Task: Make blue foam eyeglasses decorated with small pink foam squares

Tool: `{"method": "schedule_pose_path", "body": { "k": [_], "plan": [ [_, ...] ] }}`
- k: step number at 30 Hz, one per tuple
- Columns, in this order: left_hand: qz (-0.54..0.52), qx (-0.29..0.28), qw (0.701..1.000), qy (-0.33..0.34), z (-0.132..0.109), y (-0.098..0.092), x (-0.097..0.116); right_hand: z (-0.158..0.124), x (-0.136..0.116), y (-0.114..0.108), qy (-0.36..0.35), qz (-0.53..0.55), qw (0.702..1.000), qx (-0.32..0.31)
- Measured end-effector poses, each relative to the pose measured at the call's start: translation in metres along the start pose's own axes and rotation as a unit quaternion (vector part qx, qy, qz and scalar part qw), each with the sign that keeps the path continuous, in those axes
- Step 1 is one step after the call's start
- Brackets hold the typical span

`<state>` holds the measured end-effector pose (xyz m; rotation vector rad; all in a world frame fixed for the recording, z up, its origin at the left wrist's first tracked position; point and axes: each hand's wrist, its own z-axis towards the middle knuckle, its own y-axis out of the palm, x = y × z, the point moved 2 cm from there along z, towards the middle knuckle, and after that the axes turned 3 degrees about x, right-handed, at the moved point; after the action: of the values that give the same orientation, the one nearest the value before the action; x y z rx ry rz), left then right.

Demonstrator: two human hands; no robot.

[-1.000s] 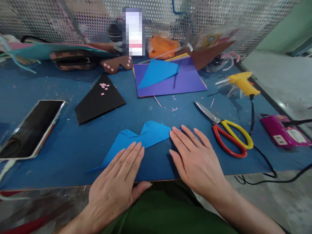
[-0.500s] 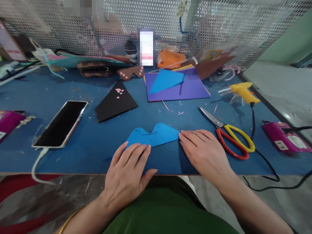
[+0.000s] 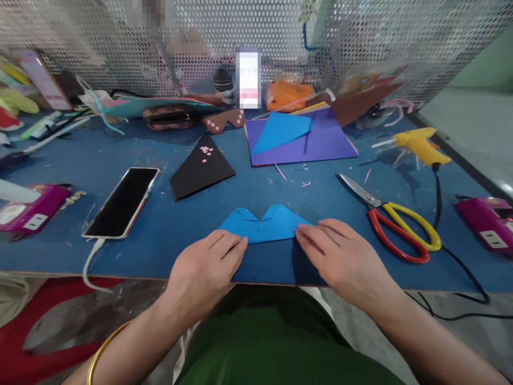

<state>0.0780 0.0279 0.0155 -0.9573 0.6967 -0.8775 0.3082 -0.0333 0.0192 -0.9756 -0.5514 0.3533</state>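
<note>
Paper (image 3: pixel 267 229) near edge (image 3: pixel 266 283), clear of scissors (image 3: pixel 375 203)

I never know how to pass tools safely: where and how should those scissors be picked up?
Probably by the handles, coming from the near side with the right hand. The scissors lie flat, their looped handles toward the person and the blades pointing away and leftward. The loops give fingers an opening, and the sharp end stays untouched.
</note>
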Motion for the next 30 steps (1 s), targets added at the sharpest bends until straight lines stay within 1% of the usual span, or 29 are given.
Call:
{"method": "schedule_pose_path", "body": {
  "k": [6,9,12,14,17,19,21,25,30],
  "plan": [
    [-0.005,-0.029,0.998,0.046,0.010,-0.006,-0.006,0.020,-0.012,0.008,-0.028,0.024,0.999,-0.005],
    [0.001,-0.032,0.998,0.056,0.011,-0.008,-0.007,0.022,-0.011,0.011,-0.022,0.044,0.999,0.000],
    [0.010,-0.015,0.999,0.049,0.011,-0.006,-0.008,0.020,-0.008,0.015,0.034,0.096,0.995,0.020],
    [0.003,0.013,0.999,0.030,0.010,-0.003,-0.008,0.019,-0.007,0.017,0.087,0.129,0.988,0.024],
    [-0.029,0.055,0.998,-0.005,0.010,0.001,-0.007,0.019,-0.006,0.018,0.158,0.164,0.973,0.030],
    [-0.051,0.067,0.996,-0.021,0.009,0.002,-0.007,0.020,-0.006,0.017,0.199,0.196,0.960,0.034],
    [-0.069,0.068,0.995,-0.031,0.010,0.003,-0.008,0.022,-0.005,0.018,0.231,0.231,0.945,0.029],
    [-0.097,0.050,0.993,-0.042,0.015,0.004,-0.014,0.028,-0.009,0.024,0.273,0.285,0.919,0.017],
    [-0.125,0.025,0.990,-0.060,0.020,0.004,-0.018,0.036,-0.016,0.029,0.308,0.309,0.900,0.019]
  ]
}}
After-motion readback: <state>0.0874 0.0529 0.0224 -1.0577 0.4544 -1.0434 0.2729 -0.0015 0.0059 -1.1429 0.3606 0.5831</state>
